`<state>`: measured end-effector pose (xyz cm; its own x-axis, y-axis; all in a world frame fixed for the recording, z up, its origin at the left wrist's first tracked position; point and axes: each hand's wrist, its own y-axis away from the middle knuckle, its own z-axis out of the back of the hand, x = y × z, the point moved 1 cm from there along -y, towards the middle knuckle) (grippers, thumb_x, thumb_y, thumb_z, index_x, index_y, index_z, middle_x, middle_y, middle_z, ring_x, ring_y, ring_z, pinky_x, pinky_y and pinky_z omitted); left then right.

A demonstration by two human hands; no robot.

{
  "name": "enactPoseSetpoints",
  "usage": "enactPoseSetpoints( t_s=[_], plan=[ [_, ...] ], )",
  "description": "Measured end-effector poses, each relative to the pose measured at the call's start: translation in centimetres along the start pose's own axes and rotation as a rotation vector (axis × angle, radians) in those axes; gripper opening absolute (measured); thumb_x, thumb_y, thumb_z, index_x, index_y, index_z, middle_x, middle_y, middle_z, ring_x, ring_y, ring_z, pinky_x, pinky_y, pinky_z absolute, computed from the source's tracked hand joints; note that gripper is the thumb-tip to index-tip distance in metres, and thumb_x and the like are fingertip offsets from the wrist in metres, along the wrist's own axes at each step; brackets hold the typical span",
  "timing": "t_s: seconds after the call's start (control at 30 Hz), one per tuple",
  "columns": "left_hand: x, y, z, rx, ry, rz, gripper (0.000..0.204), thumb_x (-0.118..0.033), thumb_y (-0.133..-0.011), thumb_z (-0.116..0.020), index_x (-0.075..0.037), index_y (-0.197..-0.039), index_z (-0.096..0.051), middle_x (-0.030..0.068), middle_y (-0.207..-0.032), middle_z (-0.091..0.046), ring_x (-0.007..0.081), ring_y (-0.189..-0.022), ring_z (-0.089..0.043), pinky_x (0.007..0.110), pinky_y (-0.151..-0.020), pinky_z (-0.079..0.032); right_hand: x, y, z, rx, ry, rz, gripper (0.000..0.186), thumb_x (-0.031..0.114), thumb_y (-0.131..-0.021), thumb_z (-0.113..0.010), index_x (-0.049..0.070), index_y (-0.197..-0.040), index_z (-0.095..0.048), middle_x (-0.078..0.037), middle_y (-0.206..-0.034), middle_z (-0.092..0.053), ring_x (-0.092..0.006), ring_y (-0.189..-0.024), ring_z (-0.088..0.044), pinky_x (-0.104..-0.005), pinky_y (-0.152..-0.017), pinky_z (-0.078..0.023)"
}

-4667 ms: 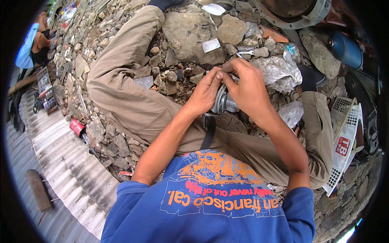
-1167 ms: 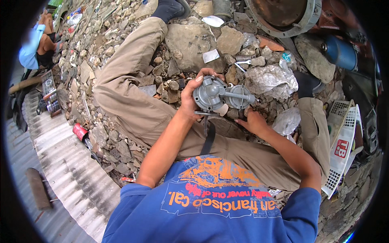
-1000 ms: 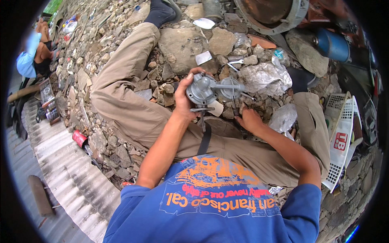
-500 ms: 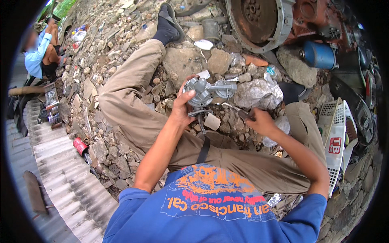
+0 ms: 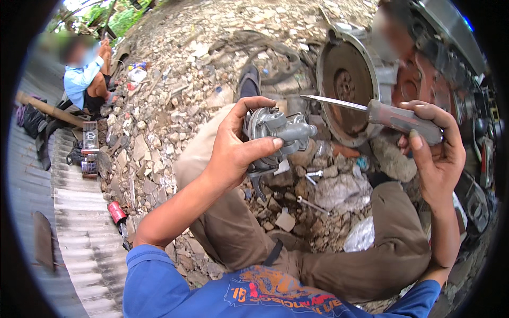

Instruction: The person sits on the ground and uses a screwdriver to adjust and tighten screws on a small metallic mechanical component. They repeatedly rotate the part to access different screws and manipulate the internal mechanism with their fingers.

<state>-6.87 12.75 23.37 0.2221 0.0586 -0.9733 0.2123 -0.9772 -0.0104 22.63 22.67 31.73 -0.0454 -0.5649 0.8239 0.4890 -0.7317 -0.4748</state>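
Note:
My left hand (image 5: 233, 146) is wrapped round a grey cast-metal fuel pump (image 5: 289, 132), thumb across its body. A curved lever sticks out below the pump. Raised at the right, my right hand (image 5: 437, 153) holds a screwdriver (image 5: 400, 121) by its worn dark red and grey handle. The blade points left, above and to the right of the pump, and is apart from it. Part of the pump is hidden by my left fingers.
Stones and rubble cover the ground, with a small wrench (image 5: 313, 205) and plastic wrap (image 5: 342, 192) between my legs. Ahead right stands an engine with a round housing (image 5: 347, 79); a person (image 5: 395, 32) is beside it. Another person (image 5: 85, 82) sits far left, beyond corrugated sheets (image 5: 79, 212).
My right hand has lifted the screwdriver from low beside the pump to high at the right. The pump has come up and turned in my left hand. The view has tilted up.

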Motion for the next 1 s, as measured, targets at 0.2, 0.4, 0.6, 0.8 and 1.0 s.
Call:
enactPoseSetpoints(
  t_s=[0.2, 0.4, 0.6, 0.8, 1.0],
  plan=[
    [-1.2, 1.1, -0.3, -0.203, 0.22, 0.073, 0.075, -0.017, -0.069, -0.08, -0.007, -0.135, -0.045, 0.0136, -0.119, -0.058, 0.0293, -0.107, -0.068, 0.043, -0.093, -0.06, -1.4, -1.0, -1.0, -0.079, -0.012, -0.009, 0.04, 0.023, -0.094, -0.073, 0.0, -0.12, -0.053, -0.018, -0.112, -0.064, -0.0115, -0.075, -0.063, -0.0213, -0.061, -0.052],
    [2.9, 2.8, 0.2, -0.114, 0.05, 0.039, 0.072, -0.019, -0.067, -0.085, -0.001, -0.128, -0.05, 0.0099, -0.12, -0.055, 0.02, -0.111, -0.059, 0.035, -0.102, -0.046, -2.2, 0.1, -1.1, 0.024, 0.086, 0.008, 0.039, 0.024, -0.092, -0.074, 0.001, -0.113, -0.051, -0.022, -0.11, -0.061, -0.0152, -0.08, -0.063, -0.0227, -0.062, -0.052],
    [3.3, 2.6, 0.0, -0.022, -0.05, -0.007, 0.065, -0.014, -0.069, -0.081, -0.002, -0.127, -0.054, 0.0034, -0.108, -0.054, 0.0108, -0.1, -0.052, 0.027, -0.094, -0.041, -2.8, -1.1, -1.5, 0.133, 0.154, 0.036, 0.034, 0.015, -0.088, -0.075, -0.001, -0.109, -0.054, -0.021, -0.109, -0.062, -0.0231, -0.098, -0.063, -0.0337, -0.086, -0.052],
    [3.4, 2.4, -0.5, -0.001, 0.069, 0.04, 0.066, -0.012, -0.072, -0.079, 0.0, -0.129, -0.05, 0.0074, -0.114, -0.059, 0.0136, -0.105, -0.06, 0.03, -0.095, -0.047, -2.7, -0.8, -2.0, 0.144, 0.083, -0.042, 0.029, 0.004, -0.086, -0.07, -0.001, -0.11, -0.056, -0.019, -0.109, -0.064, -0.0246, -0.103, -0.064, -0.0356, -0.091, -0.05],
    [3.3, 2.4, -0.7, 0.017, 0.082, 0.061, 0.067, -0.015, -0.071, -0.079, -0.001, -0.129, -0.048, 0.0112, -0.119, -0.059, 0.0184, -0.111, -0.062, 0.035, -0.101, -0.048, -2.1, -0.6, -2.4, 0.097, 0.079, -0.098, 0.027, 0.002, -0.086, -0.07, -0.001, -0.11, -0.057, -0.018, -0.11, -0.064, -0.0235, -0.105, -0.064, -0.0351, -0.093, -0.05]
  ],
)
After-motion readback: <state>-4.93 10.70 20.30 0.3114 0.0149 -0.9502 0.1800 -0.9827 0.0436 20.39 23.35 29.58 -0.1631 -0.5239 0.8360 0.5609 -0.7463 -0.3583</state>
